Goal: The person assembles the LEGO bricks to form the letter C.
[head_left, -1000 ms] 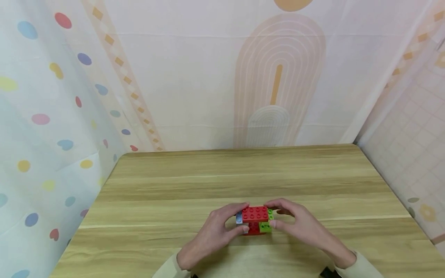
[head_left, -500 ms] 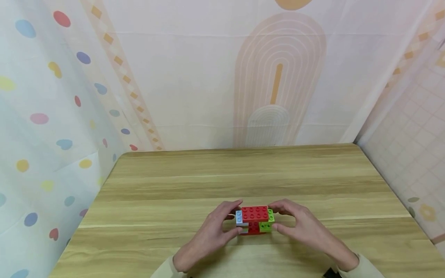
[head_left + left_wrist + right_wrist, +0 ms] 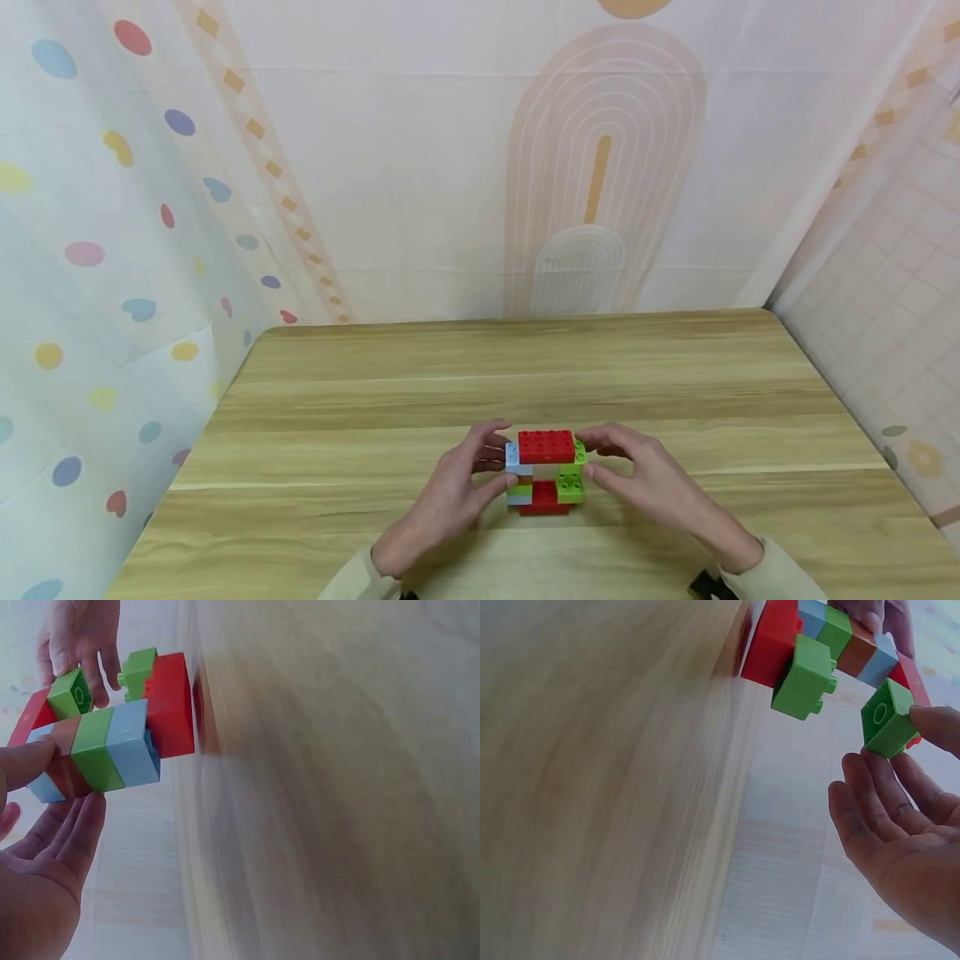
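Observation:
A toy brick build stands between the hands. Its red base brick lies at or just above the wooden table; I cannot tell which. On its left rises a stack of light blue, green, brown and light blue bricks. A red brick lies across the top. My left hand pinches the upper part of that stack between thumb and fingers. My right hand pinches the upper green brick under the top's right end. Below it, apart, a lower green brick sits on the base.
The wooden table reaches back to a patterned curtain. Another curtain with coloured dots hangs along the left side, and a pale grid-patterned one on the right.
The top red brick has shifted up in the head view, and the gap between it and the base shows taller. My left thumb sits higher on the stack, baring its green and brown bricks.

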The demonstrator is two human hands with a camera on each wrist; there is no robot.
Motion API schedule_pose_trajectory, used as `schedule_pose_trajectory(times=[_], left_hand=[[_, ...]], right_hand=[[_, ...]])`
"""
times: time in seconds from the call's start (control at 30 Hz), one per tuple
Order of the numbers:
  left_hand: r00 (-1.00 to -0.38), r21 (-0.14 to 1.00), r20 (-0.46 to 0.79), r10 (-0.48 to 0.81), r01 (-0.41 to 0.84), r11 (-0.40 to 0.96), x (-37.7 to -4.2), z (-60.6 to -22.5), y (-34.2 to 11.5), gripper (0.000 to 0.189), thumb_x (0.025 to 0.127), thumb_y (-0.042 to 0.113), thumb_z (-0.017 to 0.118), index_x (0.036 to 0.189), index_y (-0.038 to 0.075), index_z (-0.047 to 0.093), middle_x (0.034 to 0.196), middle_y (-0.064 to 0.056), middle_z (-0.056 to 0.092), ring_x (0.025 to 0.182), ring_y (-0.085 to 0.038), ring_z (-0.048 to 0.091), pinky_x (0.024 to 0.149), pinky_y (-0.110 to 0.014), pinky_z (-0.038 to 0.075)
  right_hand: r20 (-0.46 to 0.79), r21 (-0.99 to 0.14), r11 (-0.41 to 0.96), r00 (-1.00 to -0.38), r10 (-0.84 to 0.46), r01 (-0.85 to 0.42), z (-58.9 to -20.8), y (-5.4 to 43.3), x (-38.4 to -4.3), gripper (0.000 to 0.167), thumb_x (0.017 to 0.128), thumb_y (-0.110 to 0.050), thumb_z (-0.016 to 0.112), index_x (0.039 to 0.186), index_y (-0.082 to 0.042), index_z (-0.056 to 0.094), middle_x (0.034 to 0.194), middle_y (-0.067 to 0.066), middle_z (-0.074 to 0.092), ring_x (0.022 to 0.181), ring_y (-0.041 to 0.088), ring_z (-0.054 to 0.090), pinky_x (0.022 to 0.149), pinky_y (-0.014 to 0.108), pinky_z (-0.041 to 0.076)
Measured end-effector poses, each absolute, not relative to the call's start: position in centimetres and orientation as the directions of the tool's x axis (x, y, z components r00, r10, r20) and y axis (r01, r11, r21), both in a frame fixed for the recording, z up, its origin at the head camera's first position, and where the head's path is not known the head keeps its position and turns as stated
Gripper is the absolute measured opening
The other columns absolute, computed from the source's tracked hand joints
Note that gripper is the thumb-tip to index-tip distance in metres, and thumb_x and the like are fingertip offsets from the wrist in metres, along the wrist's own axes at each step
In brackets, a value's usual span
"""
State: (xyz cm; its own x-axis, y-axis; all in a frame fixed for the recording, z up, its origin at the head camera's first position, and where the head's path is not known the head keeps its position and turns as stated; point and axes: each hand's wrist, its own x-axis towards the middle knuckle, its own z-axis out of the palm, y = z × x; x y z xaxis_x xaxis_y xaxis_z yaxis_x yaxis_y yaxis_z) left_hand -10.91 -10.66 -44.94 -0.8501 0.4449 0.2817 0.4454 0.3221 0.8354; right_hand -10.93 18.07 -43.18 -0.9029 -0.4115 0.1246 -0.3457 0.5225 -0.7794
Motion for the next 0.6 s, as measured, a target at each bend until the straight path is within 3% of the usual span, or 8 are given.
schedule_pose_trajectory(times=[0.37,0.6], left_hand=[[-0.833,0.812,0.3,0.465,0.479,0.334,-11.4,-45.2,-11.1,0.05,0.095,0.002,0.073,0.141,0.011,0.054,0.134,-0.008,0.064,0.113,-0.025,0.069,0.096,-0.035,0.057],[-0.84,0.789,0.302,0.451,0.485,0.376,-11.6,-45.2,-11.3,0.049,0.096,0.006,0.073,0.142,0.011,0.055,0.135,-0.007,0.062,0.112,-0.024,0.069,0.095,-0.034,0.058]], right_hand=[[0.11,-0.799,0.505,-0.906,-0.409,-0.325,-43.4,17.7,-11.8,0.041,0.101,-0.036,0.069,0.132,-0.01,0.066,0.126,0.001,0.07,0.114,0.023,0.066,0.1,0.046,0.055],[0.092,-0.809,0.506,-0.914,-0.395,-0.3,-43.5,17.3,-12.3,0.037,0.101,-0.034,0.069,0.131,-0.012,0.067,0.127,0.0,0.07,0.117,0.027,0.065,0.101,0.055,0.052]])
